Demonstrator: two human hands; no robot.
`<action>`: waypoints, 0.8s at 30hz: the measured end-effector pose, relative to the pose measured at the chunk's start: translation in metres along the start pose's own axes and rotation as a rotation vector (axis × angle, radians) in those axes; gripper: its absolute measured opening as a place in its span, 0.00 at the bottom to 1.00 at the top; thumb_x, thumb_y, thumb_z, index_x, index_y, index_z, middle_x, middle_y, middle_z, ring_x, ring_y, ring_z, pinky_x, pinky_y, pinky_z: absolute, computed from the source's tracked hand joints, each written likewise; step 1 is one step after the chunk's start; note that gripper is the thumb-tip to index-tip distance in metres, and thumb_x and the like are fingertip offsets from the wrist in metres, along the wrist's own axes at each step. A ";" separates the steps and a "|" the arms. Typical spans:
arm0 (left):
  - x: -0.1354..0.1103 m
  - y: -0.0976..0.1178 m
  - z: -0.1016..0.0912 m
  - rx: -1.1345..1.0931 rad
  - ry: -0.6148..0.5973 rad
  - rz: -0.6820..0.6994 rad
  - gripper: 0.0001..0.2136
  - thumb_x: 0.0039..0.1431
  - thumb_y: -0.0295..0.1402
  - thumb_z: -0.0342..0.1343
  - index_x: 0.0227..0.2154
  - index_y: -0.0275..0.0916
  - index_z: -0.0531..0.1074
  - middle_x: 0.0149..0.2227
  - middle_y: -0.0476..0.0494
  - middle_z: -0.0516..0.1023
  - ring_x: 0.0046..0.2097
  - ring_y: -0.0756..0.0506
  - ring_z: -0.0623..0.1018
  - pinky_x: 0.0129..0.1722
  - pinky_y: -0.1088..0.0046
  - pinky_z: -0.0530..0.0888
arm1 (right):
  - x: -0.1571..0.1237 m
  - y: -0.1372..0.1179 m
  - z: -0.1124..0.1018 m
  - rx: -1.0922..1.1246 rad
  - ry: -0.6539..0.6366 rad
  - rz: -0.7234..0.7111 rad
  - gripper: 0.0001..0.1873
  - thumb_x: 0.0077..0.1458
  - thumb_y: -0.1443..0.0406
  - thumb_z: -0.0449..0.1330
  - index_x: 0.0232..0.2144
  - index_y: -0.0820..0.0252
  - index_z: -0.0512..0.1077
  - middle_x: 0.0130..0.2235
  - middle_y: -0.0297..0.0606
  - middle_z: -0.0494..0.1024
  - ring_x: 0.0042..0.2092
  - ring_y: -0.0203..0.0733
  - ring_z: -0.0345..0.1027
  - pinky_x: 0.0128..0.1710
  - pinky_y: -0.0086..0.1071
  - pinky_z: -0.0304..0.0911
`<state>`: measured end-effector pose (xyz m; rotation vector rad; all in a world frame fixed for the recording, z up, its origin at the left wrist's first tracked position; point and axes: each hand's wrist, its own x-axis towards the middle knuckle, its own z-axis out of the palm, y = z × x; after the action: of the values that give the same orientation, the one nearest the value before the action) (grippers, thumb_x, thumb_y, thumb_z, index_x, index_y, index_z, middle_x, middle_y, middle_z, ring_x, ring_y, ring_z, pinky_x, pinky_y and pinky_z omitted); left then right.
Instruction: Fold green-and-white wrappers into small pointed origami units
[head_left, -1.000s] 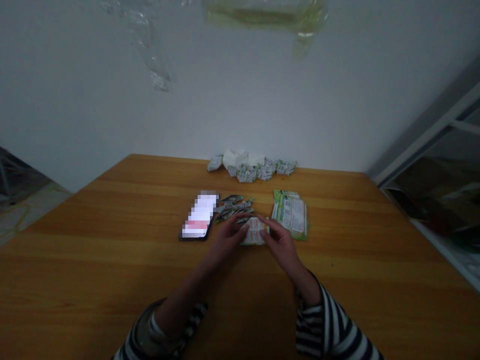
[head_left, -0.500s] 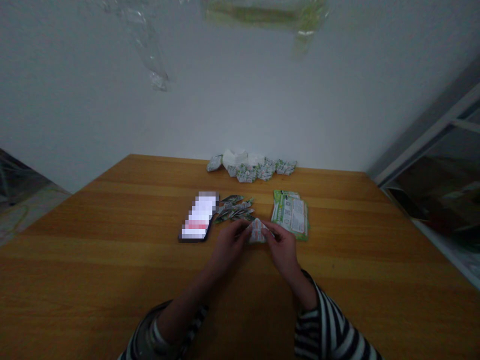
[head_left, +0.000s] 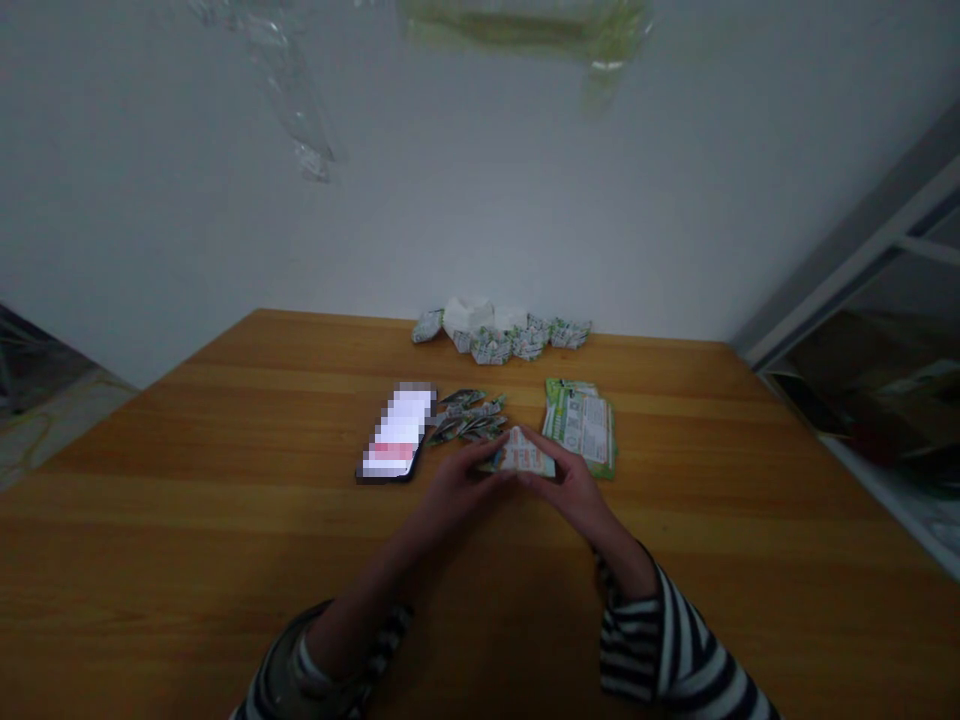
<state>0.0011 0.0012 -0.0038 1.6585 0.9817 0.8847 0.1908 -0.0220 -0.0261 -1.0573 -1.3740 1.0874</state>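
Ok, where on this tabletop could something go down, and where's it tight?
Wood lies free left of the phone and right of the green wrappers. It is crowded between them: small folded packets, then the left hand and right hand pinching a folded wrapper.

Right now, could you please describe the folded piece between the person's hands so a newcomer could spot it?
On the wooden table, right of the phone, lie small folded packets. Next to them, a pale orange-printed folded triangle sits between the left hand and right hand, the only piece being held.
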 end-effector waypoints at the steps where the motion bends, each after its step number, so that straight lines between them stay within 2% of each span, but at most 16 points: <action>1: 0.000 0.000 0.000 -0.014 0.004 -0.018 0.25 0.55 0.39 0.60 0.56 0.40 0.68 0.54 0.39 0.75 0.53 0.39 0.75 0.51 0.60 0.73 | 0.000 -0.001 0.000 -0.001 0.000 -0.009 0.31 0.48 0.60 0.67 0.55 0.53 0.69 0.59 0.41 0.70 0.59 0.48 0.64 0.60 0.47 0.57; 5: -0.001 -0.002 0.001 -0.051 0.027 -0.058 0.28 0.54 0.39 0.61 0.58 0.41 0.65 0.52 0.42 0.77 0.52 0.40 0.76 0.52 0.58 0.73 | -0.001 -0.003 -0.001 -0.056 0.003 -0.043 0.32 0.47 0.59 0.68 0.55 0.53 0.69 0.57 0.42 0.71 0.58 0.48 0.66 0.60 0.47 0.57; 10: 0.001 0.000 0.000 0.008 0.035 -0.037 0.24 0.55 0.39 0.59 0.55 0.40 0.69 0.52 0.42 0.77 0.51 0.39 0.77 0.53 0.58 0.71 | -0.001 -0.001 0.001 -0.080 -0.012 -0.056 0.31 0.48 0.59 0.67 0.55 0.53 0.69 0.58 0.42 0.71 0.58 0.48 0.65 0.59 0.46 0.59; 15: 0.003 -0.002 0.003 0.101 0.076 -0.012 0.14 0.60 0.37 0.53 0.46 0.41 0.77 0.46 0.43 0.81 0.45 0.41 0.79 0.48 0.62 0.74 | 0.000 0.004 0.006 -0.103 0.081 -0.013 0.19 0.55 0.57 0.61 0.48 0.55 0.76 0.49 0.42 0.79 0.51 0.49 0.72 0.56 0.47 0.62; 20: 0.002 -0.007 0.006 0.075 0.146 -0.005 0.12 0.60 0.34 0.53 0.43 0.38 0.75 0.36 0.44 0.82 0.34 0.45 0.79 0.34 0.72 0.74 | -0.001 0.006 0.012 -0.111 0.239 -0.081 0.22 0.56 0.58 0.60 0.53 0.55 0.71 0.55 0.39 0.74 0.57 0.47 0.65 0.60 0.45 0.56; 22: 0.001 -0.006 0.005 0.091 0.128 0.012 0.10 0.59 0.31 0.51 0.37 0.37 0.77 0.33 0.45 0.81 0.34 0.46 0.78 0.35 0.73 0.73 | 0.000 0.006 0.013 -0.107 0.270 -0.094 0.18 0.57 0.59 0.59 0.50 0.55 0.73 0.52 0.39 0.77 0.55 0.46 0.68 0.58 0.43 0.59; 24: 0.001 -0.004 0.005 0.094 0.107 0.011 0.10 0.58 0.29 0.49 0.34 0.38 0.77 0.33 0.46 0.81 0.36 0.46 0.78 0.38 0.71 0.73 | 0.001 0.006 0.011 -0.109 0.251 -0.068 0.13 0.57 0.59 0.58 0.43 0.55 0.77 0.46 0.39 0.80 0.49 0.47 0.72 0.53 0.44 0.63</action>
<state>0.0051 0.0007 -0.0088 1.7109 1.1022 0.9557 0.1801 -0.0209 -0.0328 -1.1747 -1.2680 0.8074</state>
